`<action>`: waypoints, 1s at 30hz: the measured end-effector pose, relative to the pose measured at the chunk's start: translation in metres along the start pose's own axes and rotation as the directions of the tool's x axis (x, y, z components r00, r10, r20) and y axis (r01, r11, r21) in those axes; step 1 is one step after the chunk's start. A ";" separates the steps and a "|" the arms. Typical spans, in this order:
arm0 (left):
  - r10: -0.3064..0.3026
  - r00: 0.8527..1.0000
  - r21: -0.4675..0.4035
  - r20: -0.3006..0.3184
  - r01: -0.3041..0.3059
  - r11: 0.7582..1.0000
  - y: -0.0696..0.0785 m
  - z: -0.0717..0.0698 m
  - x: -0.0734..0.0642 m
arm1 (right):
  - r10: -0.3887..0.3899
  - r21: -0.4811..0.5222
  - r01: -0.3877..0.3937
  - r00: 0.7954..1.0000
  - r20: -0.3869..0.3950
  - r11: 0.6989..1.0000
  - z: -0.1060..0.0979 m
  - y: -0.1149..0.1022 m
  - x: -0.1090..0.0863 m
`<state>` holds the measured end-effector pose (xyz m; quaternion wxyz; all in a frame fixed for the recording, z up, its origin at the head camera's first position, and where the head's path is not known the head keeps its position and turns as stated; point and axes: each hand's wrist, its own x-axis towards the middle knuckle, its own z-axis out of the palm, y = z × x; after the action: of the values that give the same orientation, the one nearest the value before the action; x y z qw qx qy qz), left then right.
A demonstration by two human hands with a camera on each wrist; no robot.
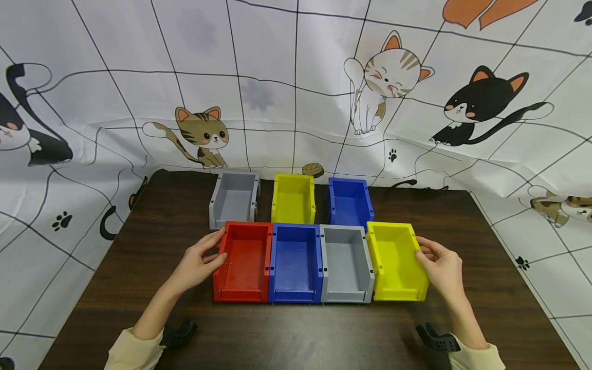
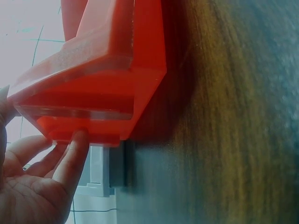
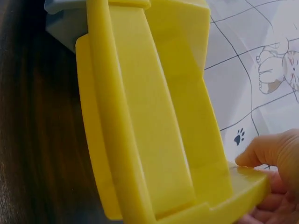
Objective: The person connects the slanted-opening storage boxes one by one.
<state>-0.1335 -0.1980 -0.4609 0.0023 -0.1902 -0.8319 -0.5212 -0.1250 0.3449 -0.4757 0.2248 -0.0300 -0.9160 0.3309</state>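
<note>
In the head view a red bin (image 1: pixel 242 267), a blue bin (image 1: pixel 296 264), a grey bin (image 1: pixel 346 262) and a yellow bin (image 1: pixel 399 262) stand side by side in a front row, their insides bare. My left hand (image 1: pixel 196 262) grips the red bin's outer side wall, thumb over the rim and fingers outside. On the opposite end, my right hand (image 1: pixel 441 264) pinches the yellow bin's right wall between thumb and fingers. That bin is turned slightly against the grey one. The left wrist view shows fingertips against the red plastic (image 2: pixel 93 100).
Behind the row stand another grey bin (image 1: pixel 235 198), a yellow bin (image 1: pixel 293 198) and a blue bin (image 1: pixel 350 201), with gaps between them. The dark wooden table (image 1: pixel 296 334) meets a cat-patterned sheet (image 1: pixel 268 97) at the back and sides.
</note>
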 end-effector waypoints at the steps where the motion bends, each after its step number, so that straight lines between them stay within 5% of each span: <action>1: 0.000 1.000 0.000 0.001 0.000 1.000 0.000 0.000 0.000 | -0.038 -0.003 0.038 0.999 -0.015 0.999 -0.005 -0.017 -0.001; 5: -0.003 1.000 0.001 0.006 0.003 1.000 0.000 0.000 0.001 | -0.261 -0.045 0.260 0.965 -0.022 0.965 -0.014 -0.064 -0.002; 8: -0.006 1.000 0.005 0.003 0.006 1.000 0.000 0.000 0.001 | -0.373 -0.060 0.382 0.920 0.119 0.922 -0.012 -0.079 0.001; 12: -0.011 1.000 0.007 0.001 0.011 1.000 0.001 0.000 0.001 | -0.387 -0.080 0.438 0.855 0.345 0.895 -0.006 -0.089 0.003; 16: -0.010 1.000 0.001 0.003 0.010 1.000 0.001 0.000 0.001 | -0.344 -0.096 0.433 0.815 0.467 0.896 0.000 -0.091 0.003; 21: -0.010 1.000 -0.004 0.001 0.010 1.000 0.001 0.000 0.001 | -0.321 -0.130 0.442 0.796 0.513 0.887 0.007 -0.088 0.002; 30: -0.014 1.000 -0.003 0.001 0.014 1.000 0.001 0.000 0.000 | -0.292 -0.228 0.461 0.801 0.523 0.858 0.018 -0.083 -0.005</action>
<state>-0.1335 -0.1972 -0.4600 -0.0021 -0.1849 -0.8324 -0.5224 -0.1204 0.2682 -0.4386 0.0489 0.1978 -0.9727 0.1107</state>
